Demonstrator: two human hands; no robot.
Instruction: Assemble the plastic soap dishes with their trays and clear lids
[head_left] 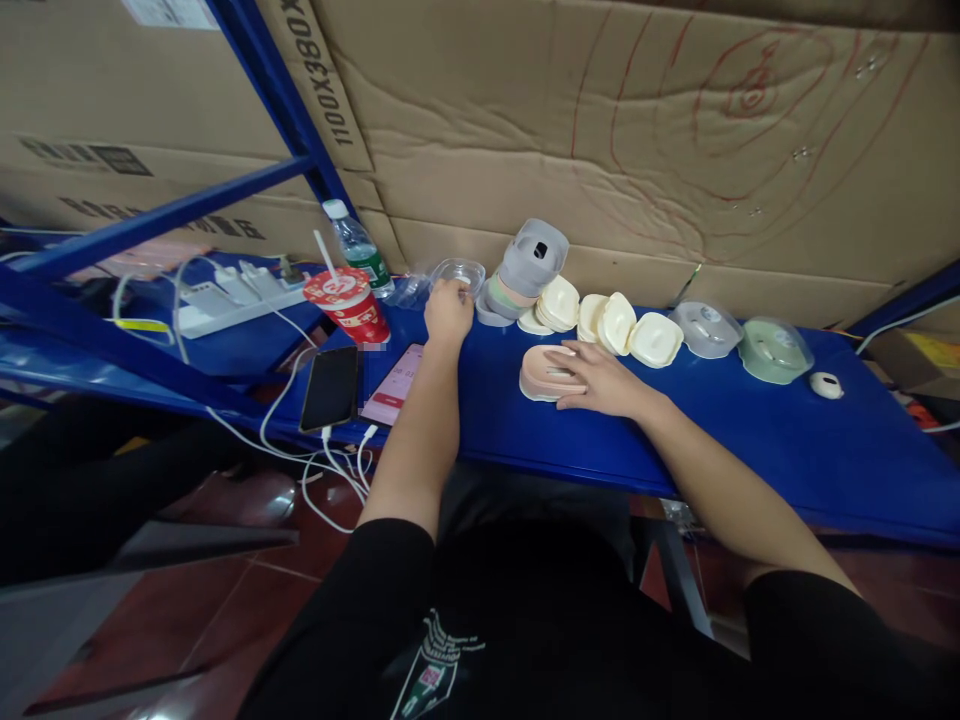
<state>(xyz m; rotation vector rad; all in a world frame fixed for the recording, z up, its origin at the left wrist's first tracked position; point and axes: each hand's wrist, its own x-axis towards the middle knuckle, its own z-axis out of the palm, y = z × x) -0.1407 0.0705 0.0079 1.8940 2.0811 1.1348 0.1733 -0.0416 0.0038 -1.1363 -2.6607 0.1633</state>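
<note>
My left hand is closed at the near rim of a clear plastic lid, its fingertips partly hidden. My right hand grips the right side of a pink soap-box-like container on the blue table, fingers over its top and thumb low on the near side. Behind it, between the hands, stands a stack of grey, green and pink containers, with a tilted grey piece on top. Several cream-coloured trays lie in overlapping piles to the right of the stack.
Farther right are a grey lidded box, a green lidded box and a small white device. At left are a red cup with a straw, a water bottle, two phones with cables, and a power strip. Cardboard rises behind.
</note>
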